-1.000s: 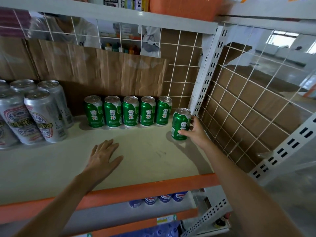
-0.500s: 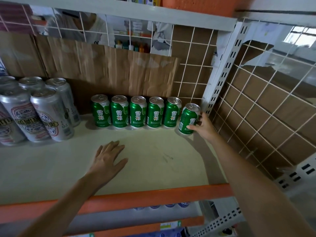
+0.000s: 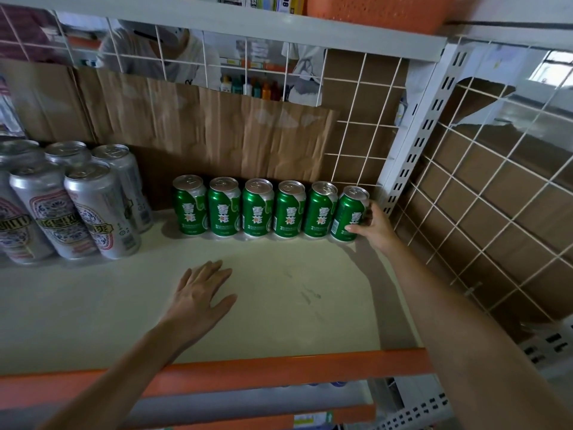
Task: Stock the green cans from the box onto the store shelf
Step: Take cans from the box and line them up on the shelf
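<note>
We find the end green can [image 3: 348, 214] standing upright on the shelf [image 3: 294, 305], just left of the white upright post [image 3: 415, 144] and at its foot. The right hand [image 3: 373, 229] lies between this can and the post. Its fingers are curled round the can's post-facing side and the thumb is laid across the lower front of the label, so the hand has hold of the can. The can's base appears to sit on the shelf surface; we cannot tell whether any weight is carried by the hand.

Five green cans [image 3: 257, 209] stand in a line running leftward from the post, beyond the end can, all upright with labels forward. The end can stands just beside the nearest of them; contact between the two cannot be confirmed.

The left hand [image 3: 201, 293] lies well to the left of the post and forward of it, palm down on the bare shelf. Its fingers are straight and slightly spread, and it holds nothing.

Farther left from the post stands a cluster of taller silver cans [image 3: 77, 206]. A cardboard sheet [image 3: 201, 135] backs the shelf to the post's left, and a wire grid [image 3: 496, 197] runs from its right. An orange rail [image 3: 279, 367] edges the shelf front, well forward of the post.
</note>
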The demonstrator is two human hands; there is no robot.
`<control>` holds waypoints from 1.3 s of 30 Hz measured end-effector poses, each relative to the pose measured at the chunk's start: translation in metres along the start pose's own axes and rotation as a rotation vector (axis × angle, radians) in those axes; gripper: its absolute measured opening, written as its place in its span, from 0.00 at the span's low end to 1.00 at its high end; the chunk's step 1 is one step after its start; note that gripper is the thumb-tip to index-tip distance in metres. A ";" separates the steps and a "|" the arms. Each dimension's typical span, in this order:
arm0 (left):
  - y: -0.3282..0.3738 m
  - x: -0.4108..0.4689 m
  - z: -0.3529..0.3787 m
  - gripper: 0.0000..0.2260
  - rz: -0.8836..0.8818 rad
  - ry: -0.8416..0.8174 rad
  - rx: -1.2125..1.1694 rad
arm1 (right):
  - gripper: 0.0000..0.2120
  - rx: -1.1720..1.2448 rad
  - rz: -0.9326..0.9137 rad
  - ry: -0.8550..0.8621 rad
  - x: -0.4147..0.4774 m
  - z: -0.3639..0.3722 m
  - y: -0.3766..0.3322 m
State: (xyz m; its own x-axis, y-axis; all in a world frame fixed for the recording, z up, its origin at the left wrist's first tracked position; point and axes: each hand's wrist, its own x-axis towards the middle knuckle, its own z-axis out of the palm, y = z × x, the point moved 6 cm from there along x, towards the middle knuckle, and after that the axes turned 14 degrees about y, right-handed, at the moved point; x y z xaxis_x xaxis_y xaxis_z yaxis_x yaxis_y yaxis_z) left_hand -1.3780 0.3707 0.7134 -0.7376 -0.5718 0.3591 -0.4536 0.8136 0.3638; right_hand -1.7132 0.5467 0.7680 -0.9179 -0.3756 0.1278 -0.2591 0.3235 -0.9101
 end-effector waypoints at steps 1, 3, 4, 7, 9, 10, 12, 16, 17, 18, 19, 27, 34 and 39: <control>0.000 0.000 -0.001 0.40 0.000 -0.003 0.004 | 0.34 -0.003 -0.005 0.008 0.000 0.000 -0.001; 0.002 0.000 -0.001 0.40 0.006 -0.008 0.012 | 0.34 -0.006 -0.014 0.027 0.002 0.000 0.000; 0.002 0.000 -0.001 0.40 0.008 -0.009 0.013 | 0.35 -0.002 -0.021 0.038 0.003 0.000 0.002; 0.002 -0.001 -0.001 0.40 0.002 -0.014 -0.001 | 0.40 0.006 -0.052 0.081 0.012 0.000 0.012; 0.002 -0.001 0.000 0.40 0.002 -0.014 -0.002 | 0.41 0.006 -0.070 0.092 0.023 0.002 0.023; 0.001 0.000 0.000 0.40 0.002 -0.013 -0.002 | 0.41 0.004 -0.070 0.098 0.025 0.003 0.024; 0.002 0.000 0.000 0.40 0.005 -0.012 -0.001 | 0.40 -0.002 -0.052 0.115 0.015 0.003 0.011; 0.002 0.000 0.000 0.40 -0.001 -0.017 -0.017 | 0.39 -0.004 -0.040 0.129 0.014 0.006 0.010; 0.002 0.000 0.000 0.40 -0.001 -0.019 -0.016 | 0.39 -0.010 -0.047 0.130 0.016 0.006 0.012; 0.001 0.000 -0.001 0.40 0.001 -0.019 -0.012 | 0.39 -0.020 -0.049 0.131 0.018 0.007 0.015; 0.001 0.000 -0.001 0.40 0.002 -0.019 -0.009 | 0.40 -0.040 -0.048 0.129 0.017 0.007 0.016; 0.002 0.001 -0.002 0.41 0.004 -0.013 -0.013 | 0.37 -0.234 -0.066 0.195 -0.023 0.008 0.003; 0.004 0.001 -0.001 0.40 0.019 -0.026 -0.008 | 0.31 -0.455 -0.051 0.078 -0.084 0.015 0.007; 0.007 0.002 -0.005 0.28 0.004 -0.003 -0.047 | 0.32 -0.660 -0.119 -0.005 -0.131 0.020 0.006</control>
State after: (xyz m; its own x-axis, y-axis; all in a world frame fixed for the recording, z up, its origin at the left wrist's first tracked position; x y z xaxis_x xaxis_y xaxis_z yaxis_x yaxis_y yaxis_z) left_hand -1.3801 0.3754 0.7210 -0.7410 -0.5680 0.3582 -0.4263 0.8101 0.4026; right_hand -1.5887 0.5801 0.7380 -0.8708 -0.4450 0.2091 -0.4893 0.7422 -0.4579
